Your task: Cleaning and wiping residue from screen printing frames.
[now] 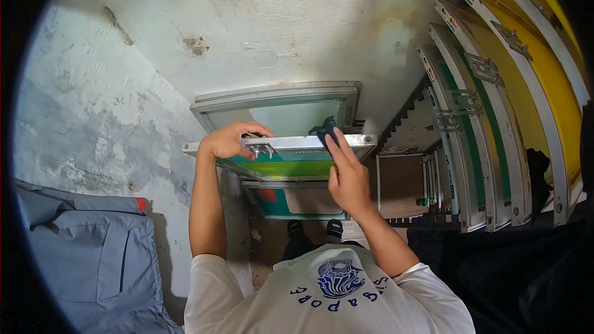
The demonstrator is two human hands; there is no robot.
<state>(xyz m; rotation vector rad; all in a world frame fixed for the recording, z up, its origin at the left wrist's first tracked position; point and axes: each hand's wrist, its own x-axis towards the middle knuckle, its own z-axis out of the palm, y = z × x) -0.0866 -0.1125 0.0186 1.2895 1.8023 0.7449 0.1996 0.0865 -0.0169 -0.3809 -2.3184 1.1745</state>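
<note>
An aluminium-edged screen-printing frame [288, 143] with a green mesh panel stands upright in front of me. My left hand [230, 140] is closed over the left part of its top bar, with fingers behind and thumb in front, beside a small metal bracket [262, 150]. Against the right part of the same bar, my right hand [349, 176] presses a crumpled black cloth [324, 128]; fingers lie over the cloth. Behind it, more metal frames [278, 91] lean on the wall. Lower down and nearer my feet stands another frame [291, 215] with a dark green panel.
On the right, several tall frames [489, 142] with yellow and green panels stand in a black toothed rack [402, 120]. A grey jacket [102, 253] hangs at the left wall. Black fabric [495, 266] lies at the lower right. The stained wall [278, 37] closes off the far side.
</note>
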